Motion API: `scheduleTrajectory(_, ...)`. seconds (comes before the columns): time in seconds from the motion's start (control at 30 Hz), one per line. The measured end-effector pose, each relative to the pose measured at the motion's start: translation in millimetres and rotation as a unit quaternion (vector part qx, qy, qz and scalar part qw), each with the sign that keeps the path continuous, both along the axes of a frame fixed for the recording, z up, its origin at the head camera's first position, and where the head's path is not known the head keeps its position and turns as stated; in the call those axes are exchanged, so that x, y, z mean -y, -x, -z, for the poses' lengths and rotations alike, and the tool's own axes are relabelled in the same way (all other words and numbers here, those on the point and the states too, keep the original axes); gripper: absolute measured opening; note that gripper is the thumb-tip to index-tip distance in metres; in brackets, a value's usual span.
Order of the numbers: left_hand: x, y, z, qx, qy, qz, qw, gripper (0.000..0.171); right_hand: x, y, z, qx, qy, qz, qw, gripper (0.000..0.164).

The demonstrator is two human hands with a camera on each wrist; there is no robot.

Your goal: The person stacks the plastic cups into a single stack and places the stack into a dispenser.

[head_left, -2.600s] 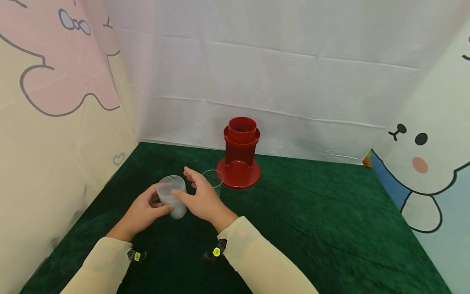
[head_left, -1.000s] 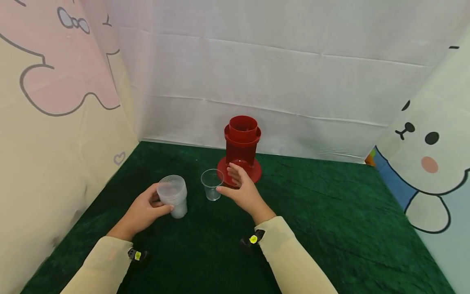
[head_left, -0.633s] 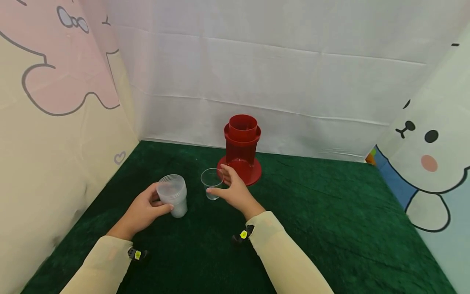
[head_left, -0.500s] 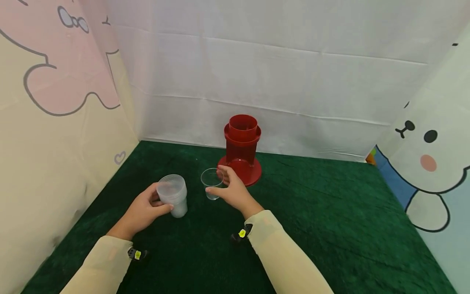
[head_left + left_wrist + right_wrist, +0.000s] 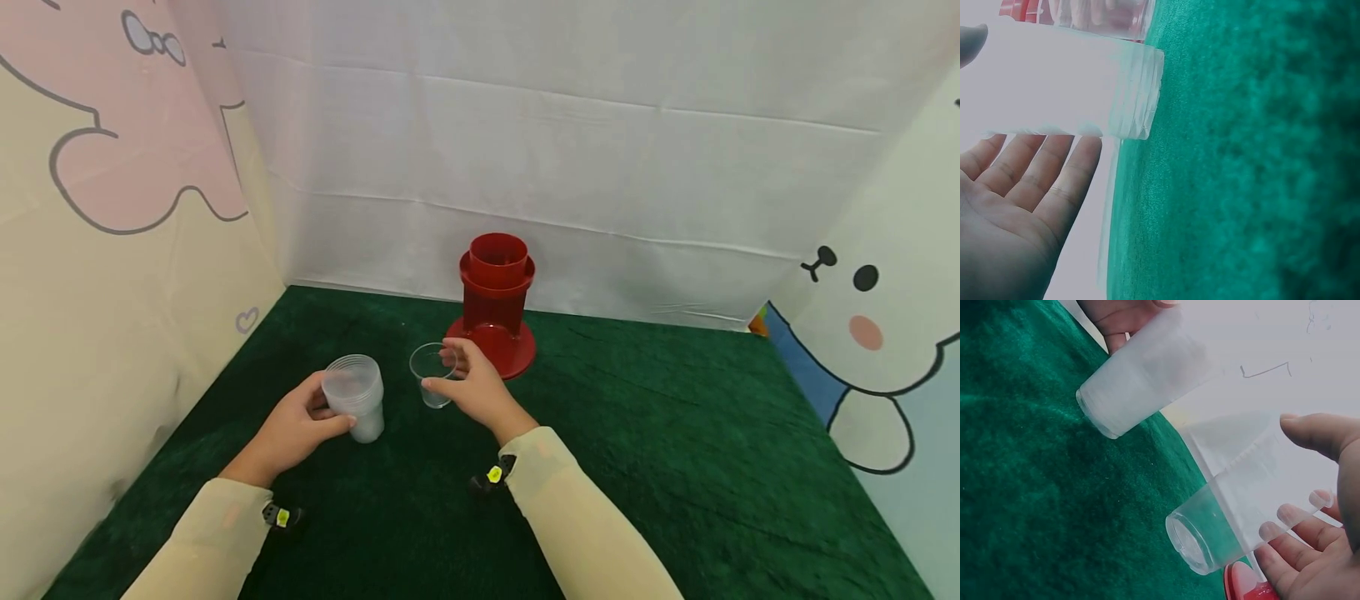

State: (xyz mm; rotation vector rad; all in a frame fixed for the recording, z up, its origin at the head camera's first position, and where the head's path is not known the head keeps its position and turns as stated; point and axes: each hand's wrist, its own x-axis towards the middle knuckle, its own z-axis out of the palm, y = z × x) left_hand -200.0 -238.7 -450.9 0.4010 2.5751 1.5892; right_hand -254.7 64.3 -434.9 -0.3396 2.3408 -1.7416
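My left hand (image 5: 298,427) holds a stack of frosted plastic cups (image 5: 358,398) upright, thumb on the near side and fingers behind it. In the left wrist view the stack (image 5: 1060,81) lies between thumb and fingers (image 5: 1072,169). To its right, a single clear plastic cup (image 5: 435,398) stands upright on the green cloth. My right hand (image 5: 483,396) is around that cup, its thumb at the near wall and its fingers along the right and far sides. The right wrist view shows the fingers (image 5: 1291,550) against the clear cup (image 5: 1210,519).
A red stand (image 5: 491,308) with a round base and a tube-like top is just behind the clear cup, by the white backdrop (image 5: 562,167). Green cloth (image 5: 675,433) covers the table. Printed cartoon sheets (image 5: 135,275) rise on both sides.
The right hand went from the stack to the right, past the single cup, then came back left onto it. The left hand and the stack have stayed in place.
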Motion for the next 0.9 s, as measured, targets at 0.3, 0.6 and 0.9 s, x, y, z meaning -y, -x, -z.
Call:
scheduleTrajectory(0.3, 0.4, 1.0, -1.1, 0.005, -0.001, 0.001, 1.0, 0.067, -1.8, -2.4, -9.0, -0.002, 0.004, 0.001, 1.0, 0.071)
scheduleTrajectory(0.6, 1.7, 1.8, -1.0, 0.004, 0.0, 0.003, 1.0, 0.066, -3.6, -7.9, -24.2, -0.032, 0.0, -0.009, 0.999, 0.069)
scheduleTrajectory(0.9, 1.0, 1.0, -3.1, 0.001, 0.011, -0.003, 0.9999, 0.066, -2.3, -18.7, -45.5, -0.07, -0.002, -0.024, 0.997, 0.07)
